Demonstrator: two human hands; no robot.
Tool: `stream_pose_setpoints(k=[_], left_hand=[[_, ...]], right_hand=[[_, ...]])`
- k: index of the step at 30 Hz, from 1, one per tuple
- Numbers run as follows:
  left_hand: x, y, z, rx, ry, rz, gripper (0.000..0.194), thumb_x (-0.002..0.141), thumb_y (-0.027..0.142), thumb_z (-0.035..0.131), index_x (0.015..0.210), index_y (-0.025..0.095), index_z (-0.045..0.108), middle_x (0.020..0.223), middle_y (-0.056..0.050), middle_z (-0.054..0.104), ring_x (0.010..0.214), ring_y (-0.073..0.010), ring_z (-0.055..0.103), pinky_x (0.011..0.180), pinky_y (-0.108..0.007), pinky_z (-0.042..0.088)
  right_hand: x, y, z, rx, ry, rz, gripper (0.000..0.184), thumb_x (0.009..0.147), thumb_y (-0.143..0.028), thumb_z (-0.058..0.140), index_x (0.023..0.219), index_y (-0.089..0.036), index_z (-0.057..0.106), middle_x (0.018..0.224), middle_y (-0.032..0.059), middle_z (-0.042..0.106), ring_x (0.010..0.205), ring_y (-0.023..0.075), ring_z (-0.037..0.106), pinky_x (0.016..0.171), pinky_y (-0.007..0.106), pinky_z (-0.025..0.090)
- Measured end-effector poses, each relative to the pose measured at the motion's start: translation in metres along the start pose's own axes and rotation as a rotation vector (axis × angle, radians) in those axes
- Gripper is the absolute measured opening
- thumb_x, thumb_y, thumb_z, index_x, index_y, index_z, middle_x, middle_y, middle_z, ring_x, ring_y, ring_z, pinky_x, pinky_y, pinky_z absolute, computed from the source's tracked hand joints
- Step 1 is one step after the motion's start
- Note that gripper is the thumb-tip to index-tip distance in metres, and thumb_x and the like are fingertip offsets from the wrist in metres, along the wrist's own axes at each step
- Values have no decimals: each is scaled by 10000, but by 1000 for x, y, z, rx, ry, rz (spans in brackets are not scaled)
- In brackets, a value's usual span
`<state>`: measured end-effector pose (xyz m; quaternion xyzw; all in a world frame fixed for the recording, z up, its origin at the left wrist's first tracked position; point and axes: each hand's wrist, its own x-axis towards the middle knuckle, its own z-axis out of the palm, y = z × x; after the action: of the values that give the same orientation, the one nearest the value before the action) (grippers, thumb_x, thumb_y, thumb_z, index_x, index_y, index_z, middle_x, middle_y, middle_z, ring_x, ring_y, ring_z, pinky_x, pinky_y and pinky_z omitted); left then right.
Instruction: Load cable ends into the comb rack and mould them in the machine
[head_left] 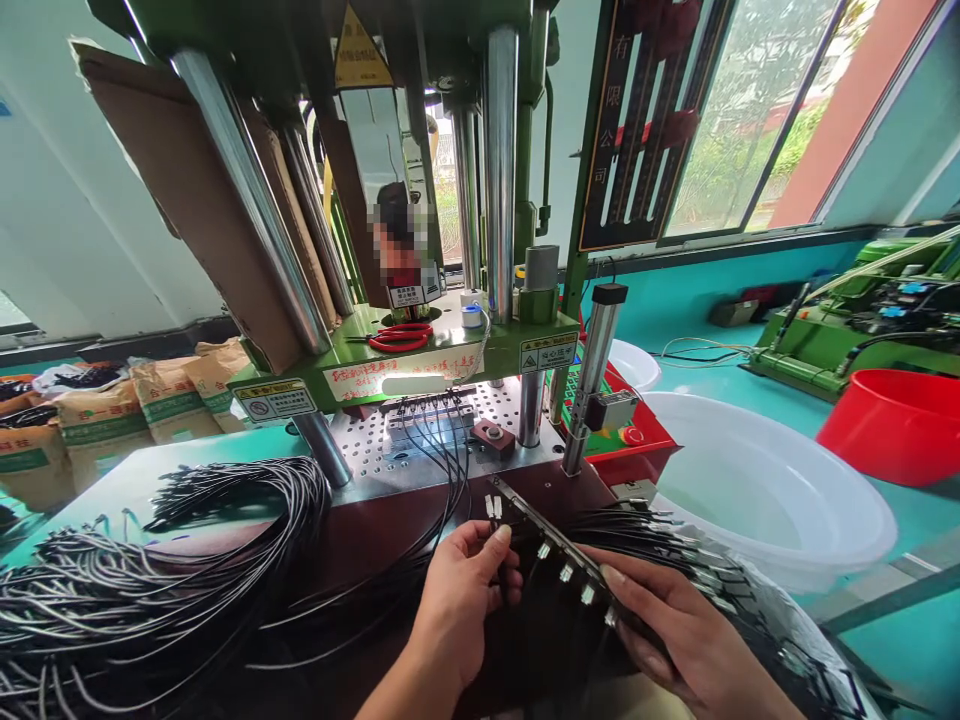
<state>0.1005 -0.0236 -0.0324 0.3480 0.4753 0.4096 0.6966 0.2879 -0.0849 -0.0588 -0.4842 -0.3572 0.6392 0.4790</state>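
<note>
My left hand (466,592) is closed in a pinch on black cables with small silver metal connectors (493,507) sticking up above the fingertips. Wrapped round the near end of a long, narrow metal bar (551,533) is my right hand (679,632). The bar slants up and to the left, its far end close to the connectors in my left hand. Several metal connectors (567,574) sit along its lower edge. Behind my hands, more black cables (448,455) run from a mold plate (431,435) in the press.
A green press (517,345) with steel columns stands ahead; red-handled scissors (401,337) rest on it. A large cable bundle (247,540) covers the table's left. More cables (645,535) lie at right, near a white tub (772,480) and a red tub (892,425).
</note>
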Motion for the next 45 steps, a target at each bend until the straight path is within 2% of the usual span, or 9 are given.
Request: stream_pose_setpoints(k=[6, 9, 22, 28, 31, 34, 36, 41, 45], left_hand=[[0, -5, 1, 69, -6, -10, 343, 699, 389, 679, 852, 146, 489, 536, 60, 478, 360, -18, 283, 361, -177, 149], [-1, -5, 2, 98, 6, -46, 338, 681, 394, 677, 821, 155, 483, 511, 73, 454, 344, -10, 234, 359, -185, 102], [-1, -2, 6, 173, 31, -64, 215, 729, 317, 607, 789, 160, 473, 484, 75, 446, 336, -16, 220, 352, -192, 93], [4, -1, 12, 230, 80, -18, 176, 763, 285, 583, 738, 164, 458, 466, 66, 443, 332, -28, 243, 338, -189, 120], [3, -1, 8, 319, 62, 35, 206, 772, 334, 592, 760, 152, 497, 555, 29, 515, 376, -59, 375, 350, -195, 244], [-6, 2, -3, 424, 166, 220, 272, 744, 390, 655, 826, 143, 575, 684, -6, 580, 568, -93, 509, 507, -205, 401], [-16, 6, -10, 374, 207, 287, 331, 700, 422, 709, 843, 146, 597, 693, -8, 586, 641, -95, 514, 597, -200, 423], [-35, 18, -18, -110, 67, 122, 463, 669, 441, 731, 969, 135, 557, 716, -18, 587, 638, -132, 571, 606, -259, 476], [-29, 21, -16, 229, 36, 95, 357, 802, 409, 569, 1040, 146, 528, 677, -1, 591, 409, -71, 425, 379, -192, 288]], right_hand=[[-1, 0, -1, -5, -18, -8, 528, 845, -476, 575, 1268, -160, 555, 532, -51, 359, 428, 26, 223, 396, 196, 123], [0, -1, 0, -38, -21, -16, 544, 835, -486, 583, 1261, -149, 561, 543, -38, 394, 432, 25, 245, 395, 191, 142], [0, -5, 4, -103, -40, -7, 559, 845, -507, 557, 1279, -155, 549, 514, -54, 370, 416, 26, 220, 379, 180, 125], [0, -3, 7, -6, 23, 41, 557, 725, -523, 685, 1191, -224, 626, 755, 16, 573, 548, 51, 401, 424, 140, 249], [-1, -6, 7, -21, 26, 58, 589, 705, -537, 693, 1190, -209, 627, 597, -15, 491, 446, 37, 287, 378, 166, 155], [-1, -5, 3, -2, 35, 48, 591, 745, -547, 653, 1223, -204, 598, 515, -56, 342, 423, 32, 222, 381, 181, 110], [0, -3, 1, -2, 11, 41, 582, 789, -539, 612, 1257, -196, 566, 511, -73, 271, 424, 30, 191, 391, 188, 87], [2, 2, -3, -7, 20, 41, 569, 805, -529, 600, 1257, -188, 556, 550, -66, 293, 444, 32, 200, 407, 196, 91], [1, -1, 0, -9, 17, 59, 571, 769, -530, 638, 1226, -191, 584, 547, -55, 351, 436, 30, 214, 399, 189, 90]])
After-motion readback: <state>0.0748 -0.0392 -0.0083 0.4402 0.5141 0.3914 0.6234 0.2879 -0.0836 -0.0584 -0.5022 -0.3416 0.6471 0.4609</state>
